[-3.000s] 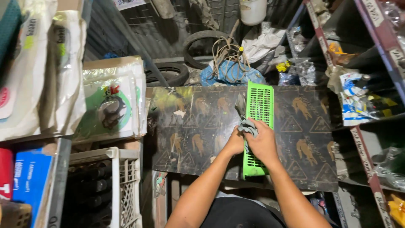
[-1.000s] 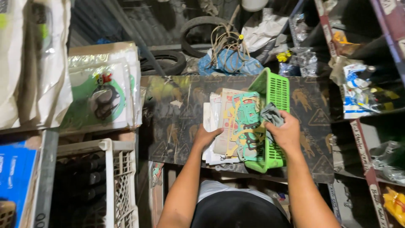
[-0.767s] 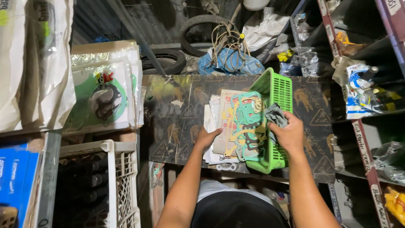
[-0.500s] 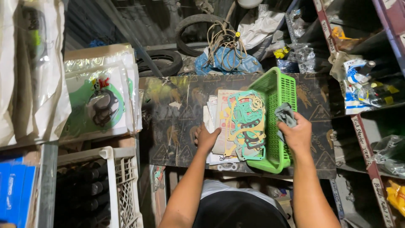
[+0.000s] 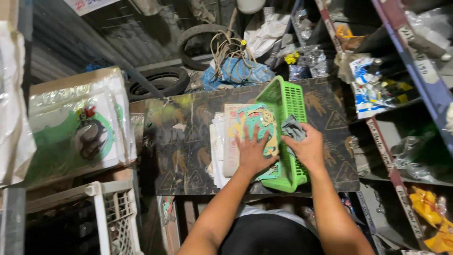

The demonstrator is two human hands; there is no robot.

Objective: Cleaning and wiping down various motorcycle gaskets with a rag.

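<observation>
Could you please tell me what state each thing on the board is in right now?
green basket: tipped on its side, opening toward the papers.
stack of papers: lying flat, pressed under the left hand.
grey cloth: bunched, gripped by the right hand against the basket.
dark board: lying flat, bearing everything.
white crate: upright, beside the board.
</observation>
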